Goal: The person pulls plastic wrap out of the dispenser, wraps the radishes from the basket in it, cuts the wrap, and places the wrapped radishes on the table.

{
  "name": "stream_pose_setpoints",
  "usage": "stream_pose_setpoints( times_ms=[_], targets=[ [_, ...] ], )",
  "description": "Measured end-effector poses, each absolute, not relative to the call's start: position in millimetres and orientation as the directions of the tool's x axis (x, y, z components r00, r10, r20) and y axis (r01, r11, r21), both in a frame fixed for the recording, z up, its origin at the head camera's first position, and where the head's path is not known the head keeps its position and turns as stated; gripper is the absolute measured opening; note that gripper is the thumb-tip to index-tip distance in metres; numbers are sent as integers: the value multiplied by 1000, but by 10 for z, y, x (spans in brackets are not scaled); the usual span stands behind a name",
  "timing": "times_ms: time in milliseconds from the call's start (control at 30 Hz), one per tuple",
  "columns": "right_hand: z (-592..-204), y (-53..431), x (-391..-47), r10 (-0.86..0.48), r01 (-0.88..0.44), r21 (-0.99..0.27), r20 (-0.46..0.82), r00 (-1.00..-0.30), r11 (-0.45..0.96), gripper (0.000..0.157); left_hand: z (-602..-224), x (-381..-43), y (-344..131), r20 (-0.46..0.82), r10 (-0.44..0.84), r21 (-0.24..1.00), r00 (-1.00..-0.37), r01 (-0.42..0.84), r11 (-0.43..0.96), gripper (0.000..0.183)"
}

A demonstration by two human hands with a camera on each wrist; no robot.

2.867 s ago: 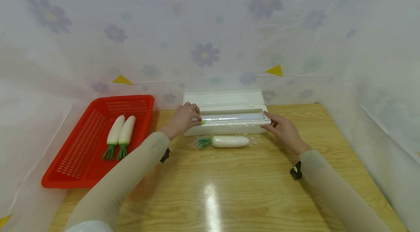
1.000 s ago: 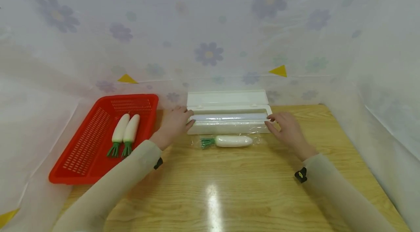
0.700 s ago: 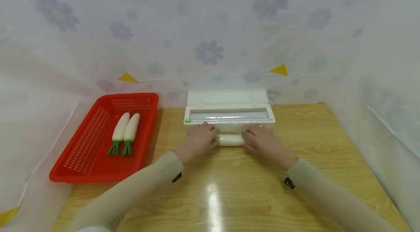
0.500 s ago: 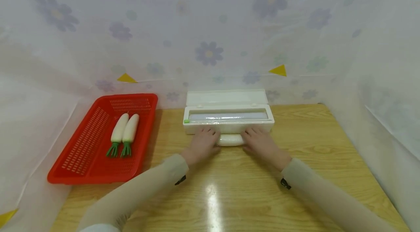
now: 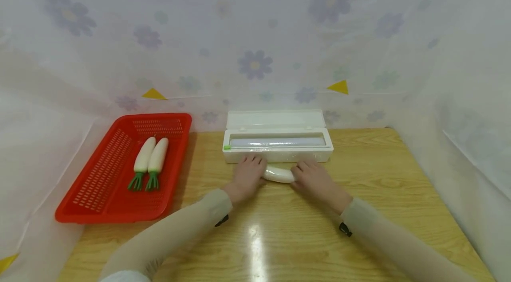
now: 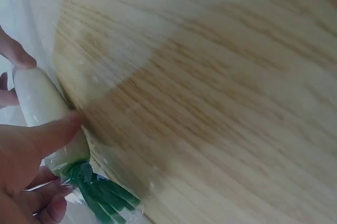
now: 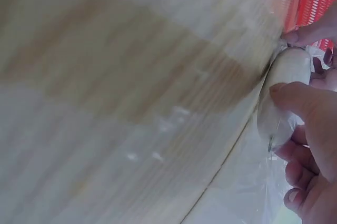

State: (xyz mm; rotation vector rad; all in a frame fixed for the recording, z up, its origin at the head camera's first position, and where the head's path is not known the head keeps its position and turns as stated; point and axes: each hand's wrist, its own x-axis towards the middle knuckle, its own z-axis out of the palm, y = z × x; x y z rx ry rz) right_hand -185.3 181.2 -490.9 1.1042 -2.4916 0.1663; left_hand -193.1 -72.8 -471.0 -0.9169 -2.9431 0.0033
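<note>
Between both hands is a white radish (image 5: 278, 174) wrapped in clear plastic film, just in front of a cling film dispenser (image 5: 279, 155). My left hand (image 5: 248, 176) grips its leafy end; in the left wrist view the thumb lies across the white root and green leaves (image 6: 102, 195) stick out inside the film. The tapered end is held by my right hand (image 5: 316, 181), its thumb pressing the radish (image 7: 289, 69) in the right wrist view, with fingers curled beneath. Loose film (image 7: 260, 182) hangs off that end. The dispenser's lid (image 5: 275, 119) stands raised, showing the film roll (image 5: 277, 142).
A red plastic basket (image 5: 167, 209) stands at the left with two unwrapped radishes (image 5: 151, 158) in it. A green slider (image 5: 227, 147) sits at the dispenser's left end. The wooden table (image 5: 295, 237) runs back to a flowered curtain (image 5: 255, 29).
Both hands left the dispenser's ends and took hold of the wrapped radish in front of it. The radish has since tilted, its right end nearer me. The green slider is at the left end.
</note>
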Motion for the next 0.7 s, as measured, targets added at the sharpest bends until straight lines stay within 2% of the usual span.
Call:
stream_pose_setpoints(
  times_ms=[233, 433, 567, 700],
  targets=[
    [-4934, 1833, -1812, -674, -729, -44, 347, -653, 683, 31, -4642, -1868, -772, 48, 575, -42, -817, 574, 818, 44],
    [-4904, 1877, -1805, -692, -746, -88, 318, -648, 660, 39, -4668, -1782, -804, 28, 572, -50, -820, 571, 820, 41],
    [-4879, 1909, -1771, -706, -752, -85, 291, -646, 654, 48, -4659, -1703, -831, 28, 581, -9, -814, 581, 814, 37],
    [-4845, 1959, -1679, -715, -761, -125, 275, -643, 637, 49, -4635, -1606, -843, 29, 600, 86, -799, 600, 795, 35]
  ],
)
